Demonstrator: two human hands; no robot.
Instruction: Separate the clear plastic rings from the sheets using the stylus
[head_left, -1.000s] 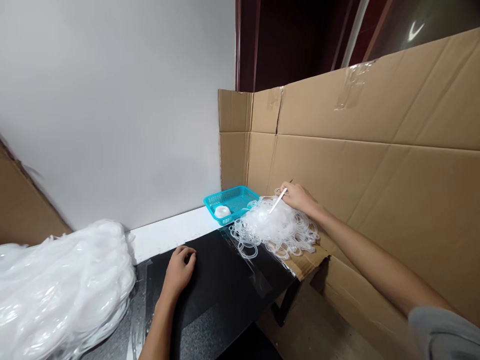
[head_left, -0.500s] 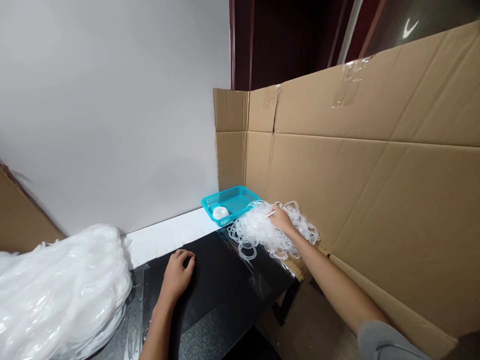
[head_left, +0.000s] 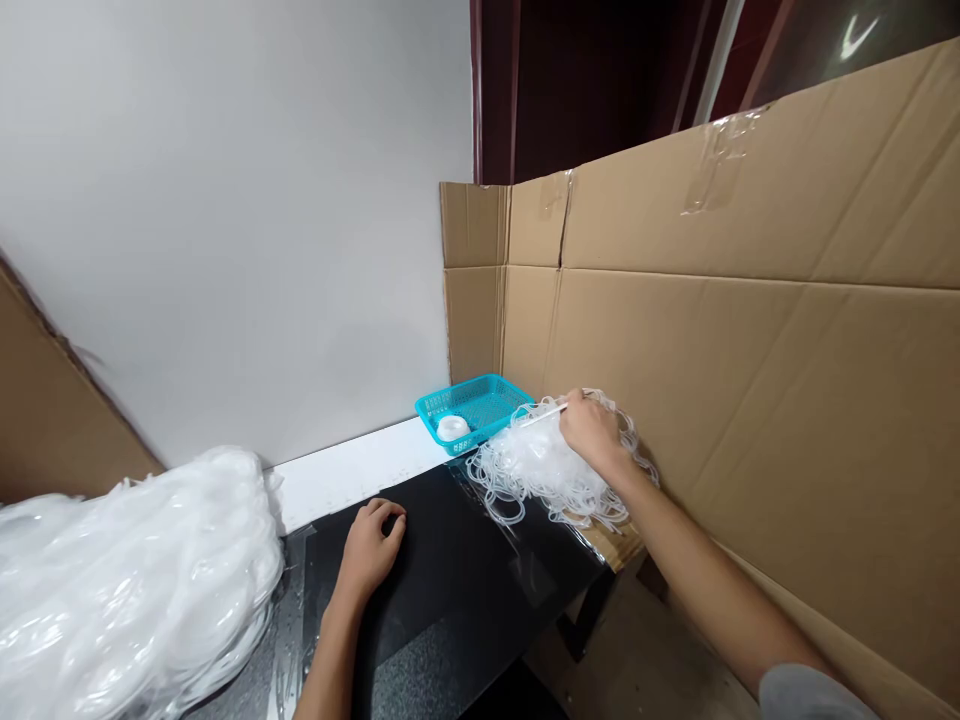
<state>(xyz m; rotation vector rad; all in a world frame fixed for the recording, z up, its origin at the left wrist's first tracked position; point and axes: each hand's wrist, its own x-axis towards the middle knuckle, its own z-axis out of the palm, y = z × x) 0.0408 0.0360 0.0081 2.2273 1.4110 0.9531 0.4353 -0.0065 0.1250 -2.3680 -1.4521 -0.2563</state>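
Observation:
My right hand (head_left: 591,430) is closed around a thin white stick (head_left: 544,414), over a tangled heap of clear, thin tubing loops (head_left: 540,470). The stick points left across the top of the heap, and its far end is hard to make out among the loops. On the black tabletop (head_left: 427,590), my left hand (head_left: 373,540) rests with its fingers curled and the thumb bent close to the index finger. Nothing shows in the gap between them. A turquoise basket (head_left: 489,381) stands just behind the heap, with a small white coil (head_left: 453,429) inside.
A large pile of glossy white bundled strands (head_left: 135,590) lies at the left. Tall cardboard panels (head_left: 735,370) stand on the right, and a pale wall (head_left: 225,230) rises behind a white strip (head_left: 352,470). The tabletop's front right edge drops to the floor.
My right hand has lifted slightly and shifted right over the heap, still holding the stick. The whole view has swung a little left; my left hand stays at its place on the tabletop.

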